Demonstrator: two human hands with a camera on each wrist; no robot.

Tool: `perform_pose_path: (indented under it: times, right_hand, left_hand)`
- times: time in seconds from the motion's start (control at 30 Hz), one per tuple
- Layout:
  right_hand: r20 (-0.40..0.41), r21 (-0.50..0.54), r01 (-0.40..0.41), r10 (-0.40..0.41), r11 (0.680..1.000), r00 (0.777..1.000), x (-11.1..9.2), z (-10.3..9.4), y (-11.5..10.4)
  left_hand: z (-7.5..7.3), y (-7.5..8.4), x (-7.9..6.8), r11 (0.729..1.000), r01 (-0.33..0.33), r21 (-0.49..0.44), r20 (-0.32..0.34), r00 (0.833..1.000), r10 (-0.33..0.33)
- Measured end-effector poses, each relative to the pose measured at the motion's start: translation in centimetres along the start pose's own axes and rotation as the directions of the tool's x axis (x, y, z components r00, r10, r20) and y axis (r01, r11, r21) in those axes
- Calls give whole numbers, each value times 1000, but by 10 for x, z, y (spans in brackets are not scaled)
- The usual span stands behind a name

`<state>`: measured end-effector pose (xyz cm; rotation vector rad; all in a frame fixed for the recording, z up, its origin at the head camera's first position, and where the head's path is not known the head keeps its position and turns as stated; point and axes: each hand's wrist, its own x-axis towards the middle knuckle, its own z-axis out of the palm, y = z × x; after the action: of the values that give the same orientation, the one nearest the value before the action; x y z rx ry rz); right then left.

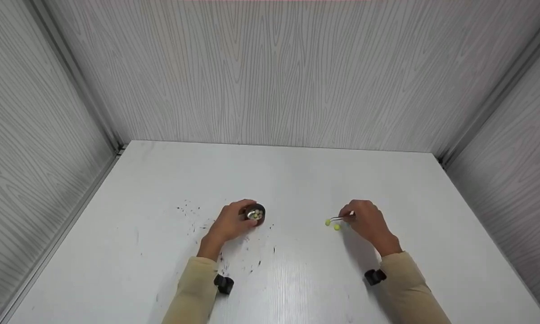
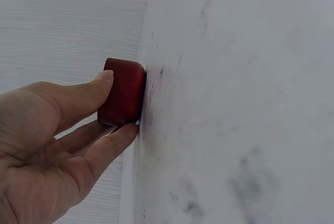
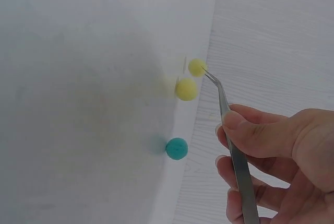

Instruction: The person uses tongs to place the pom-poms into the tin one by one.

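My left hand [image 1: 232, 220] grips a small round cup [image 1: 262, 218], thumb on one side and fingers on the other. In the left wrist view the cup [image 2: 124, 92] looks dark red outside; from above, its shiny inside holds several small pale balls [image 1: 258, 214]. My right hand [image 1: 368, 220] pinches metal tweezers [image 3: 237, 158] with bent tips. Their tips meet a yellow ball [image 3: 197, 67]; whether they squeeze it I cannot tell. A second yellow ball [image 3: 186, 89] lies beside it on the table. A teal ball [image 3: 177, 149] sits nearer the hand, in the right wrist view only.
The white tabletop [image 1: 297, 180] carries dark specks and smudges [image 1: 222, 256] around the left hand. Grey wood-grain panels [image 1: 270, 72] close it in at the back and both sides. A black device [image 1: 225, 284] is strapped at each wrist.
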<state>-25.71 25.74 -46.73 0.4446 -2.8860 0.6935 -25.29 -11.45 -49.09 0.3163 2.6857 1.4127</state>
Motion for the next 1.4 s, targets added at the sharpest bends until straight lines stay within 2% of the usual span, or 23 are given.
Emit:
perform_pose_path:
  times: [0.37,0.6,0.8,1.03,1.4]
  right_hand:
    - [-20,-9,54,-54,999,998,4,-4,-10]
    - [-19,-1,59,-59,998,998,8,-4,-18]
    - [-6,19,47,-47,999,999,14,-5,-26]
    - [-14,19,84,-84,996,996,20,-5,-36]
    - [-23,40,95,-94,995,995,29,-3,-51]
  left_hand:
    - [0,-1,-1,1000,-20,-24,1,1000,20]
    - [0,-3,1,1000,-30,-8,-7,1000,30]
    - [0,-2,1,1000,-27,-6,-6,1000,27]
    - [0,-2,0,999,-33,-10,-7,999,33]
    - [0,0,0,1000,-12,3,-2,1000,12]
